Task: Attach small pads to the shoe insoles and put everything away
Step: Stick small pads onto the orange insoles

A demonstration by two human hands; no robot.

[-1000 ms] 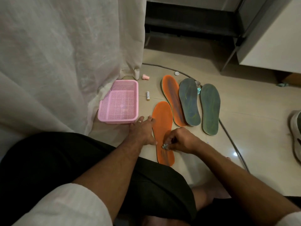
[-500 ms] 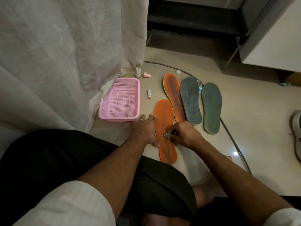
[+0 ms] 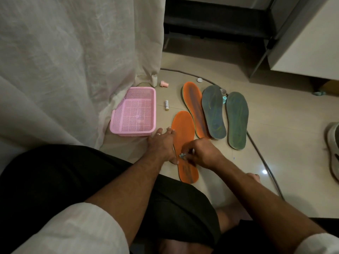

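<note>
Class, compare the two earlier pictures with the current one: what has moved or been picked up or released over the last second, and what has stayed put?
Little changed. The right hand keeps its grip on the small pale pad, shifting it slightly along the near orange insole. The left hand stays flat, steadying that insole's edge. Nothing was picked up or released. The pink basket, the other three insoles and the small tube lie as before.
</note>
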